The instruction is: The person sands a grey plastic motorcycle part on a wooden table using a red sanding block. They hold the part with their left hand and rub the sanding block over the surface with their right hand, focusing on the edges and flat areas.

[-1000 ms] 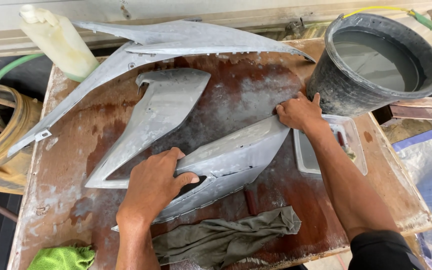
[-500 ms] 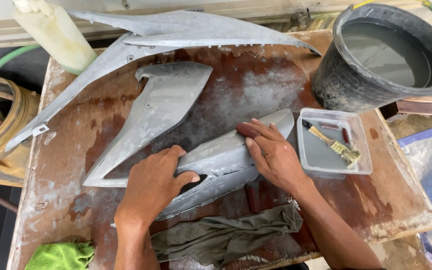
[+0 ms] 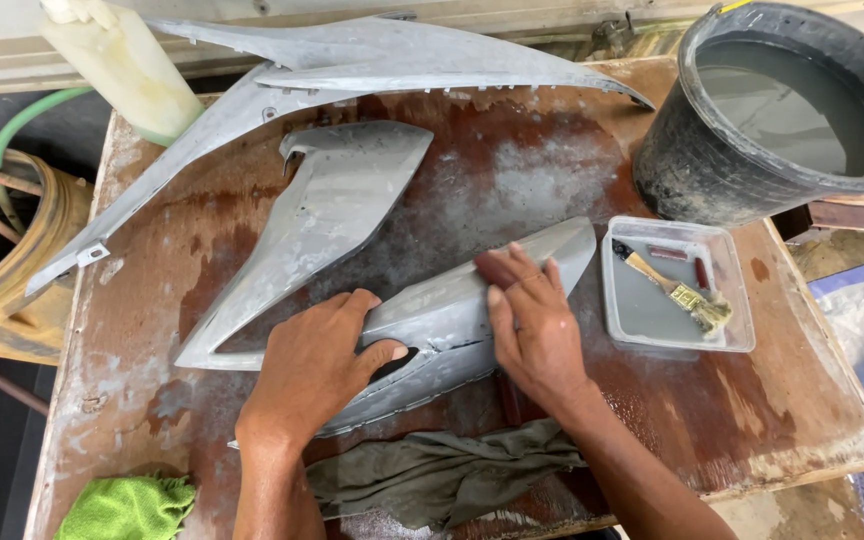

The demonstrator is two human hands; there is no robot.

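Note:
A curved grey fairing panel (image 3: 564, 248) lies across the front of the wet wooden table (image 3: 812, 420). My left hand (image 3: 314, 368) grips its lower left part, thumb hooked over the edge by a dark opening. My right hand (image 3: 540, 332) lies flat on the panel's middle, fingers pressing a small reddish-brown sanding piece (image 3: 497, 268) against the surface. Both hands are wet and smeared with grey.
A second grey panel (image 3: 337, 215) and a long thin one (image 3: 352, 60) lie further back. A black bucket of grey water (image 3: 782, 110) stands at the back right, beside a clear tray (image 3: 652, 325) holding a brush (image 3: 680, 294). A grey rag (image 3: 432, 475), green cloth (image 3: 127, 508), white bottle (image 3: 122, 60).
My right hand has slid from the panel's right tip near the bucket leftwards to its middle. The left hand has kept its grip.

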